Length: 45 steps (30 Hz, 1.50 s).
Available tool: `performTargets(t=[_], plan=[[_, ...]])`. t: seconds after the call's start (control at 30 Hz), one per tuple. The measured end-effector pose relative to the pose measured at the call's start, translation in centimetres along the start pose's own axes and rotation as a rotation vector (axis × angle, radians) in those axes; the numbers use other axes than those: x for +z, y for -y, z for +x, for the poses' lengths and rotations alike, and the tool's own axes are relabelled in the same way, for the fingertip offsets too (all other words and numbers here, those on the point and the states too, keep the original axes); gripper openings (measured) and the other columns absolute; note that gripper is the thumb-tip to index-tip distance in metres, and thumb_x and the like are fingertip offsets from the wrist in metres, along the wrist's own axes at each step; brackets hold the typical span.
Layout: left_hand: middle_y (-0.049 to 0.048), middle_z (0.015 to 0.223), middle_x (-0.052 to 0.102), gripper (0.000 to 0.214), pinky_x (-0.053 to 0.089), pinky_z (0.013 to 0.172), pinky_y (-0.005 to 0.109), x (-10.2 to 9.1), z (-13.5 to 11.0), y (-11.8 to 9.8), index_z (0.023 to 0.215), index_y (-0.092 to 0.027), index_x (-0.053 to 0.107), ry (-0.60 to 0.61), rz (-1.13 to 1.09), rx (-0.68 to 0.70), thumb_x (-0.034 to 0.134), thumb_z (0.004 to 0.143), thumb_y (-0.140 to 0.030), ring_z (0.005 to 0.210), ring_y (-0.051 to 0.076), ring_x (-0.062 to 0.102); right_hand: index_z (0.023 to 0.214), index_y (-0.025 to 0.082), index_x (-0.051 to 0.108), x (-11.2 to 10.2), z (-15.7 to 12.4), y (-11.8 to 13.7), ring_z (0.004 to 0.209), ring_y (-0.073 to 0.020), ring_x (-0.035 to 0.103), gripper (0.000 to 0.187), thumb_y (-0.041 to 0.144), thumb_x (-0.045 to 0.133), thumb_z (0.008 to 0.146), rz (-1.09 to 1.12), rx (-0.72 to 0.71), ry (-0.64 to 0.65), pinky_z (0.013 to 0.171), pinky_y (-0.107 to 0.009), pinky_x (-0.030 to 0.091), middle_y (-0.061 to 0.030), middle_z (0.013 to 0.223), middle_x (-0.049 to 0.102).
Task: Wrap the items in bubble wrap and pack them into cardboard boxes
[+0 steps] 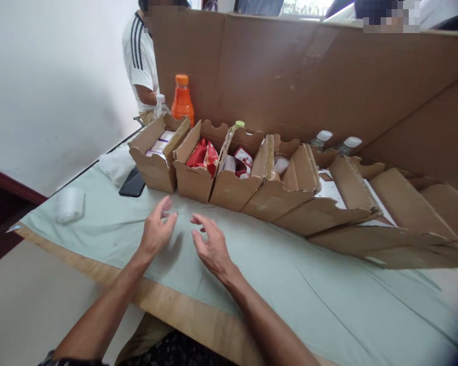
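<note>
My left hand and my right hand hover close together over the pale green cloth, fingers loosely spread and holding nothing. Just beyond them runs a row of open cardboard compartments. The leftmost compartment holds white and purple packets. The one beside it holds red packets. A third holds red and white packs. Neither hand touches the boxes.
A black phone lies left of the boxes, with clear plastic bags nearby. An orange bottle and capped clear bottles stand behind. A tall cardboard wall backs the row. A person in a white shirt sits beyond. The table's wooden edge is near me.
</note>
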<state>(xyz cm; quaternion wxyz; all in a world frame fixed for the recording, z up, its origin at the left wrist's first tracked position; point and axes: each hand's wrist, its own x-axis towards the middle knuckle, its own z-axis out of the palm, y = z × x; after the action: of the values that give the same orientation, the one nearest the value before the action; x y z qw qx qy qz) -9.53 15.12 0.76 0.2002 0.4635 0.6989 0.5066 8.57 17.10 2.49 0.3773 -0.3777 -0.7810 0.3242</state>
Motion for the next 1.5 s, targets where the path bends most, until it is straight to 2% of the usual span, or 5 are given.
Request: performTargets(t=[0.37,0.7,1.0,1.23,1.5], plan=[[0.0105,0.108,0.083,0.045,0.064,0.091,0.04,-11.8,-10.3,3.7,0.106,-0.02,0.079,-0.094,0.03,-0.229,0.064,0.085,-0.057,0.104,0.03,0.079,0.134,0.019,0.066,3.1,18.5,9.9,0.105,-0.0288,0.073,0.037,0.024,0.047,0.102,-0.64,0.011,0.298,0.086,-0.035,0.051,-0.0158,0.117,0.078],[0.0162,0.131,0.074,0.058,0.057,0.107,0.053,-14.9,-10.2,4.9,0.131,-0.018,0.067,-0.299,-0.132,-0.247,0.071,0.083,-0.053,0.122,0.035,0.071,0.096,0.023,0.074,-2.1,5.1,11.2,0.075,-0.0193,0.073,0.025,0.02,0.05,0.097,-0.438,-0.116,0.425,0.068,-0.026,0.046,-0.0034,0.083,0.079],[0.015,0.167,0.044,0.093,0.047,0.122,0.053,-9.5,-13.2,1.6,0.164,-0.027,0.033,0.271,-0.15,0.034,0.075,0.083,-0.045,0.152,0.038,0.046,0.108,0.032,0.08,-18.0,-8.0,3.3,0.076,-0.0246,0.077,0.036,0.056,0.062,0.088,-0.199,0.276,-0.075,0.069,-0.038,0.062,-0.008,0.09,0.081],[0.0134,0.134,0.072,0.061,0.058,0.11,0.057,-3.8,-15.8,0.9,0.145,-0.025,0.056,0.261,-0.101,0.086,0.072,0.089,-0.045,0.128,0.037,0.068,0.132,0.031,0.073,-15.2,-18.1,1.1,0.124,-0.0369,0.07,0.07,0.081,0.053,0.088,0.081,0.399,-0.173,0.1,-0.055,0.059,-0.0156,0.126,0.076],[0.0165,0.142,0.066,0.062,0.059,0.107,0.049,5.0,-6.5,-4.6,0.148,-0.018,0.048,0.324,-0.097,0.27,0.067,0.09,-0.029,0.128,0.031,0.067,0.133,0.025,0.068,-17.1,-13.1,-2.8,0.126,-0.0349,0.068,0.061,0.069,0.061,0.09,0.054,0.284,-0.467,0.106,-0.053,0.054,-0.0179,0.136,0.07]])
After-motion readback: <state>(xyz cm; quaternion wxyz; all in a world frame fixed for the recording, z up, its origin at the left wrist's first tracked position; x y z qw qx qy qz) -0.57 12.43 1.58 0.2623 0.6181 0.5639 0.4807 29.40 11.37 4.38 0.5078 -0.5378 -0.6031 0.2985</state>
